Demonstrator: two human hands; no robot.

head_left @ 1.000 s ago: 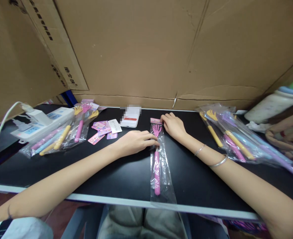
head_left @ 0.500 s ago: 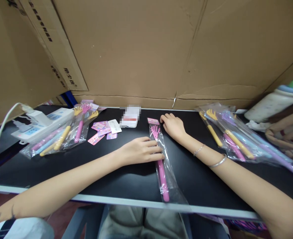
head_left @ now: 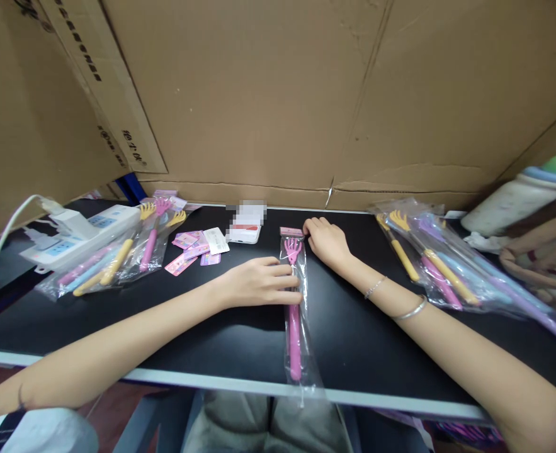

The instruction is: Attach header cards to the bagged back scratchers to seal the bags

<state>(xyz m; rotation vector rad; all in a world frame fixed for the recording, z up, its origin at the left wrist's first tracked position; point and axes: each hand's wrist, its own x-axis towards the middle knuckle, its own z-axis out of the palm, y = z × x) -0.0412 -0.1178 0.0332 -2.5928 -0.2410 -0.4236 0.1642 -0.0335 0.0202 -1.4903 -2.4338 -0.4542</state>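
Observation:
A pink back scratcher (head_left: 295,340) in a clear plastic bag lies lengthwise before me, its claw end away from me. Its lower end is close to the table's front edge, where the bag hangs over. A small pink header card (head_left: 291,232) is at the bag's far end. Across the scratcher's shaft, just below the claw, lie the fingers of my left hand (head_left: 261,282), holding it; the thumb is hidden. My right hand (head_left: 327,240) rests on the table with loosely bent fingers, fingertips beside the card's right edge. Whether they touch the card is unclear.
Bagged back scratchers lie at the left (head_left: 121,258) and right (head_left: 429,264). Several small printed cards (head_left: 190,248) and a white phone-like object (head_left: 244,233) are behind my left hand. A power strip (head_left: 84,236) stands left, a bottle (head_left: 504,201) right. Cardboard (head_left: 259,94) walls the back.
The bagged back scratcher's lower end has swung left, so it now lies straighter toward me. My left hand has shifted slightly left with it; my right hand has hardly moved.

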